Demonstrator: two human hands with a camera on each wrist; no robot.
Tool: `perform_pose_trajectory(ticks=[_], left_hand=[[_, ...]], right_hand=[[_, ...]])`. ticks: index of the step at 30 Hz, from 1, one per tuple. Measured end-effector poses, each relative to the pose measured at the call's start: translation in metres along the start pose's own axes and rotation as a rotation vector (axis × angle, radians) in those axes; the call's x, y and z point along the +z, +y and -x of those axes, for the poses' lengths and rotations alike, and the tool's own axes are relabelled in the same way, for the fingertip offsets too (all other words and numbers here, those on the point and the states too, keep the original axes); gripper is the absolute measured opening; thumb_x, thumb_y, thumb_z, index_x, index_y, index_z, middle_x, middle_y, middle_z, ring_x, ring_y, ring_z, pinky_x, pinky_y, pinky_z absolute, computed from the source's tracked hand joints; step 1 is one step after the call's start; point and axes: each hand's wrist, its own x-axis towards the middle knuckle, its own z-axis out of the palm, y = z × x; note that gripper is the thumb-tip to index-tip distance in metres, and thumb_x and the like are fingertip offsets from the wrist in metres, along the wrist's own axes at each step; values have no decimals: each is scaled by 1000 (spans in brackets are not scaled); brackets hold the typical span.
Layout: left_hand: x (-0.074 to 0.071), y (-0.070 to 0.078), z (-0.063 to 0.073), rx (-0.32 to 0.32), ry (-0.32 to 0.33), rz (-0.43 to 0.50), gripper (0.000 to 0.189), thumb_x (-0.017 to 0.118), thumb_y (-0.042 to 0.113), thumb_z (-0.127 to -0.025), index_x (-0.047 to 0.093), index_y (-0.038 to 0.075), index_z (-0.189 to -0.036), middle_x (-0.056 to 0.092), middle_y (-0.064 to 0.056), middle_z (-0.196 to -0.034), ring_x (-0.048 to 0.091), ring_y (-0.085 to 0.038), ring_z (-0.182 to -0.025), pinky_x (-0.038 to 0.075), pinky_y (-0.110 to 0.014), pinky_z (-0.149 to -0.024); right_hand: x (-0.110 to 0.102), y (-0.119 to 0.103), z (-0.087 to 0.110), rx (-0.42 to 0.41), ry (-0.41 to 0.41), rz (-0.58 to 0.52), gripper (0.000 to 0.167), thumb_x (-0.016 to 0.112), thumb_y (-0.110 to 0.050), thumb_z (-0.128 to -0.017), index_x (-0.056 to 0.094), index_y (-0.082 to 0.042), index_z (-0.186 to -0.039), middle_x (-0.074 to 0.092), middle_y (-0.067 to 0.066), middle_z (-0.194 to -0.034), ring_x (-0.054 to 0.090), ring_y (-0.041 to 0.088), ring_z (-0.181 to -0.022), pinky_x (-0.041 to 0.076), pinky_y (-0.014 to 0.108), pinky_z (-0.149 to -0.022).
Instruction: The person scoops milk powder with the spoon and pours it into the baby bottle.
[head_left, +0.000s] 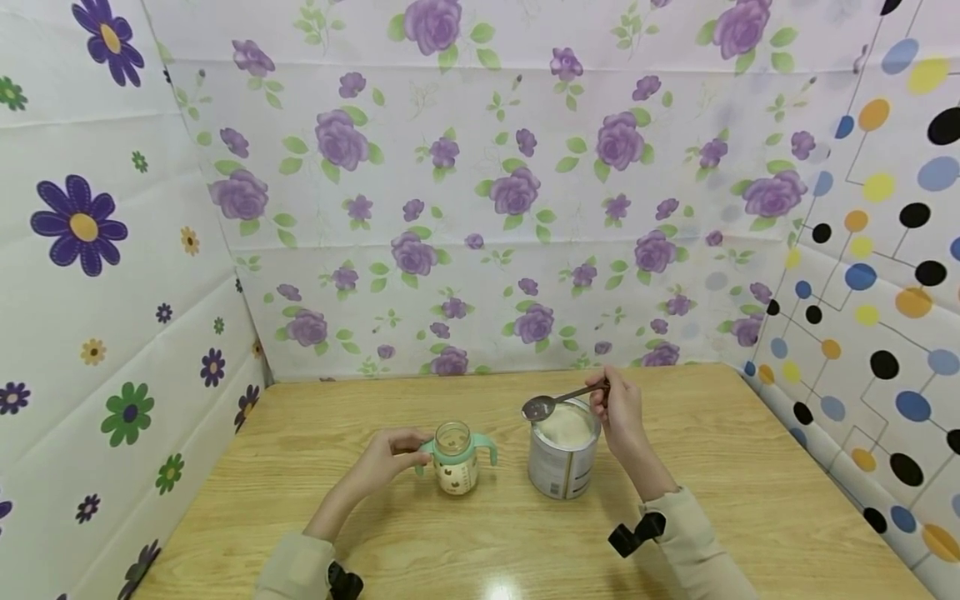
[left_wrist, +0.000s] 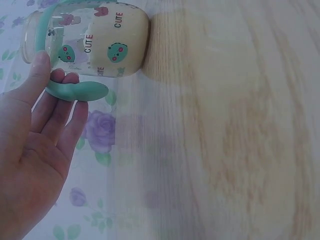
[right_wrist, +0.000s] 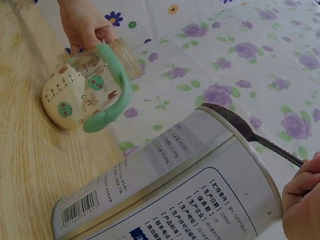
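A clear baby bottle with a mint-green collar and two handles stands uncapped on the table, pale powder or milk inside. My left hand grips its left handle, thumb on top and fingers beneath. To the right is an open milk powder can, with cream-coloured powder visible inside. In my right hand is a dark spoon, pinched by its handle. The spoon's bowl is over the can's left rim; only a little residue shows on it.
The wooden table runs to a flowered cloth at the back. Patterned cloths hang on the left and right sides. A dark strap device sits on my right wrist, another on my left.
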Motion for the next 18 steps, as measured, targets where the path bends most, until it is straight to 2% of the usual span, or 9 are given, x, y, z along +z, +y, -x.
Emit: perform_pose_trajectory(ticks=[6, 10, 18], left_hand=[[0, -1, -1, 4, -2, 4, 37, 67, 20, -91, 64, 4, -124, 69, -17, -111, 68, -8, -92, 57, -28, -83], [1, -2, -1, 9, -3, 5, 36, 67, 19, -91, 64, 4, -124, 69, -17, -111, 68, -8, -92, 57, -28, -83], [2, -1, 0, 5, 6, -13, 37, 67, 21, -91, 64, 4, -124, 69, -17, -110, 68, -8, -92, 57, -28, -82]], right_hand=[[-2, -1, -1, -13, 3, -42, 46, 34, -23, -107, 61, -9, -72, 48, -7, -51, 40, 1, -39, 28, 13, -34], [-5, 0, -2, -20, 4, -67, 43, 33, -21, -107, 59, -4, -77, 47, -7, -50, 38, 2, -39, 27, 14, -35], [-11, 2, -3, -3, -2, -112, 48, 30, -24, -108, 59, -10, -73, 46, -7, -49, 37, 2, -36, 27, 15, -35]])
